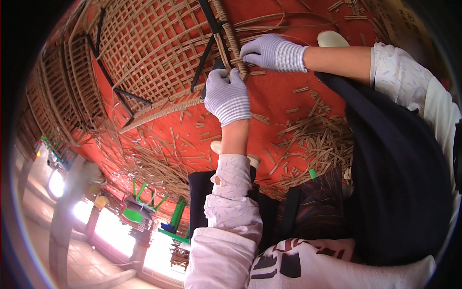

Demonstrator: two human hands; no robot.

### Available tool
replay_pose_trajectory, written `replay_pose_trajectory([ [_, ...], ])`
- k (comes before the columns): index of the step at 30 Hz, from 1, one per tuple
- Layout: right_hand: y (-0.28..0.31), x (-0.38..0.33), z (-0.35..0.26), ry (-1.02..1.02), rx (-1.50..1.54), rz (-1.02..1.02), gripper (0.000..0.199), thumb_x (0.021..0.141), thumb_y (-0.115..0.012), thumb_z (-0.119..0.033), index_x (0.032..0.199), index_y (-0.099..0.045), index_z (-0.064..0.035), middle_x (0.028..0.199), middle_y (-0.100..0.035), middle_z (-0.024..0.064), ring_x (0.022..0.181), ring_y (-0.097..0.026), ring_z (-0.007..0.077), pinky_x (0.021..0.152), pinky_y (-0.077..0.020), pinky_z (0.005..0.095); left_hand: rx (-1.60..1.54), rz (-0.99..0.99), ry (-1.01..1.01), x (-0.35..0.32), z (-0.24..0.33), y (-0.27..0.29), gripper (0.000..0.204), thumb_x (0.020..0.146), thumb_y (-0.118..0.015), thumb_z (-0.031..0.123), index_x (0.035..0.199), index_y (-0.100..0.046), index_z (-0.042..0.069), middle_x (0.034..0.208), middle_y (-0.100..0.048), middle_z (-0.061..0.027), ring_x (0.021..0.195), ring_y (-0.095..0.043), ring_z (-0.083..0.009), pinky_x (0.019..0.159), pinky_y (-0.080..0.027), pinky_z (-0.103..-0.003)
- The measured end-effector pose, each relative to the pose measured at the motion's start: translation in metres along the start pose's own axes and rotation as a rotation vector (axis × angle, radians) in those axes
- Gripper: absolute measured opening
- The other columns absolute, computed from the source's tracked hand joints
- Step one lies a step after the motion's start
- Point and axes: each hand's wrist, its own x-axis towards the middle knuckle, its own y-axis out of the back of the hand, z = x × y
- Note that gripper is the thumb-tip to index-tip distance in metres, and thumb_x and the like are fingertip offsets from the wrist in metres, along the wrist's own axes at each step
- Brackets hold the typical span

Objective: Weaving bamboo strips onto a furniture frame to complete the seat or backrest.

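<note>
Left hand: I am seeing my left hand (227,96), in a striped white knitted glove, closing its fingers around the pale woven rim strip (234,45) of the large brown open-weave rattan basket frame (149,48), and gripping it just below the point where the black metal rods (208,48) are crossing.

Right hand: my right hand (272,52), in the same kind of glove, is coming in from the far side of that rim strip, with its fingertips pinched together on the strip's edge, just beside the left hand and nearly touching it.

Basket frame: it is lying on the red floor (284,96), spreading away from the rim strip toward the upper left of the view, with its dark rods running across the lattice.

Offcuts: short tan cane cuttings (313,135) are lying scattered on the floor on my side of the rim strip, thickest near my dark trouser leg (399,192).

Loose canes: long thin strands (288,24) are lying on the floor beyond the rim strip, behind my right hand.

Sleeves: pale printed sleeves (231,192) are covering both of my forearms short of the wrists.

Tool: whether either hand is also holding a tool against the rim strip, I cannot tell.
</note>
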Motion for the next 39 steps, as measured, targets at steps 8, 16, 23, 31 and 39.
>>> replay_pose_trajectory([
  [8, 0.005, 0.0, -0.021, 0.004, 0.093, -0.102, 0.026, 0.095, -0.053, -0.027, 0.108, -0.068, -0.0102, 0.099, -0.069, 0.016, 0.092, -0.065, 0.0351, 0.084, -0.0515, 0.0436, -0.038, 0.181, -0.086, -0.003, -0.003, -0.002, 0.039, 0.076, -0.079, 0.025, 0.105, -0.064, 0.004, 0.101, -0.065, -0.0138, 0.089, -0.066, -0.0292, 0.081, -0.052, -0.039],
  [16, 0.009, 0.003, -0.012, -0.042, -0.004, -0.063, 0.026, 0.094, -0.053, -0.026, 0.106, -0.069, -0.0079, 0.099, -0.069, 0.0154, 0.092, -0.065, 0.0348, 0.088, -0.0509, 0.0439, -0.064, 0.136, -0.097, -0.006, -0.006, 0.0, 0.049, 0.074, -0.079, 0.02, 0.115, -0.06, 0.002, 0.113, -0.056, -0.0179, 0.087, -0.064, -0.0305, 0.084, -0.052, -0.039],
  [23, 0.001, 0.007, -0.016, 0.01, 0.102, -0.153, 0.026, 0.095, -0.055, -0.024, 0.109, -0.069, -0.0078, 0.097, -0.071, 0.0141, 0.093, -0.066, 0.0313, 0.086, -0.0514, 0.0406, -0.067, 0.158, -0.154, -0.006, -0.012, 0.001, 0.052, 0.074, -0.081, 0.02, 0.118, -0.059, 0.001, 0.116, -0.054, -0.0178, 0.087, -0.065, -0.0299, 0.082, -0.053, -0.037],
  [31, -0.005, 0.004, -0.008, -0.033, 0.257, -0.169, 0.025, 0.095, -0.057, -0.021, 0.112, -0.068, -0.0076, 0.093, -0.07, 0.0131, 0.088, -0.067, 0.0284, 0.083, -0.0517, 0.0368, -0.079, -0.011, -0.109, 0.002, -0.01, 0.007, 0.051, 0.075, -0.081, 0.017, 0.119, -0.059, 0.005, 0.116, -0.056, -0.015, 0.094, -0.065, -0.0308, 0.084, -0.053, -0.038],
  [39, -0.011, 0.022, -0.009, -0.115, 0.14, -0.209, 0.022, 0.093, -0.059, -0.02, 0.108, -0.068, -0.0068, 0.095, -0.07, 0.0151, 0.09, -0.066, 0.0325, 0.082, -0.0513, 0.0396, -0.328, -0.383, 0.044, 0.044, -0.054, 0.025, 0.032, 0.081, -0.074, 0.018, 0.11, -0.07, 0.007, 0.098, -0.072, -0.0135, 0.088, -0.07, -0.025, 0.08, -0.054, -0.033],
])
